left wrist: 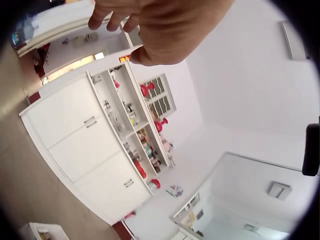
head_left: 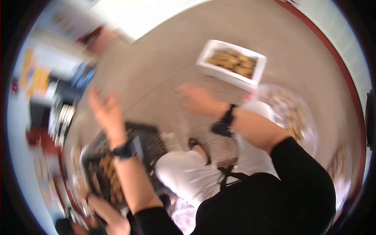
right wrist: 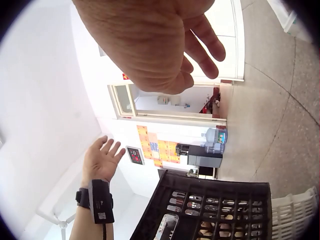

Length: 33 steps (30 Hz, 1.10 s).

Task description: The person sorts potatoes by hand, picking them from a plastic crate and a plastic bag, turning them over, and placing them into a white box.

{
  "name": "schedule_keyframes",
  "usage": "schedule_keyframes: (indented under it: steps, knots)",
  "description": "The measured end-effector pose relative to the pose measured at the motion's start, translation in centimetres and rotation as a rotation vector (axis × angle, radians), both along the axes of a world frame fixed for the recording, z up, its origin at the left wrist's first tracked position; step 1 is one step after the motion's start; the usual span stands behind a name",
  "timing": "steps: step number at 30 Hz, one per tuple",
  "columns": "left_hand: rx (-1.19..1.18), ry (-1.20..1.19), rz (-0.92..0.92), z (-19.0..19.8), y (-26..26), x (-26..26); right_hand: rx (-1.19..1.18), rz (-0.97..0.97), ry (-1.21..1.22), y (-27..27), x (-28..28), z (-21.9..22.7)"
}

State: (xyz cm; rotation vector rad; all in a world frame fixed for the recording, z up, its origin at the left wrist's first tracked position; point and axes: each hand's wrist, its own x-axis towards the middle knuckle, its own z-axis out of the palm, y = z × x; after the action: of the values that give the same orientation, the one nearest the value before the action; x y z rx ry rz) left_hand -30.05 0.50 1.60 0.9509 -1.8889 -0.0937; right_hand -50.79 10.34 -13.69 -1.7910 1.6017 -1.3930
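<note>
In the head view my left hand is raised over the far edge of a black plastic crate, its fingers spread and nothing in them. The right wrist view also shows this left hand in the air, palm visible and empty. My right hand hangs above the floor in front of my knees, fingers loosely extended, near a white box of yellow-brown lumpy pieces. Up close in the right wrist view, the right hand has its fingers apart with nothing held. Motion blurs both hands in the head view.
A clear plastic bag of pale pieces lies by my right knee. Another person's arm reaches toward the crate at lower left. A white slatted basket stands beside the crate. White cabinets line a wall.
</note>
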Motion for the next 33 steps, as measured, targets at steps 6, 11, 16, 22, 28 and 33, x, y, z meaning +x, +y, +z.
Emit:
schedule_keyframes:
  steps: [6, 11, 16, 22, 28, 33]
  knots:
    - [0.338, -0.026, -0.093, -5.0, -1.1, -4.5, -0.069, -0.051, 0.098, -1.5, -1.0, 0.8]
    - [0.621, -0.139, -0.009, -12.7, 0.5, -2.4, -0.039, -0.081, 0.018, -0.1, -0.4, 1.9]
    - [0.770, -0.105, 0.027, -18.0, 0.0, -0.2, -0.065, -0.073, -0.073, -1.0, 0.6, 1.6]
    - [0.910, -0.180, -0.090, -17.3, -0.6, 0.6, -0.062, -0.142, -0.424, -1.2, 3.9, 2.7]
    - [0.968, -0.144, -0.096, -17.8, -0.6, -0.2, -0.227, -0.252, -0.693, -2.5, 7.0, 3.7]
    - [0.955, 0.005, -0.032, -16.9, -0.4, -0.4, -0.221, -0.271, -0.991, -0.5, -0.2, 8.2]
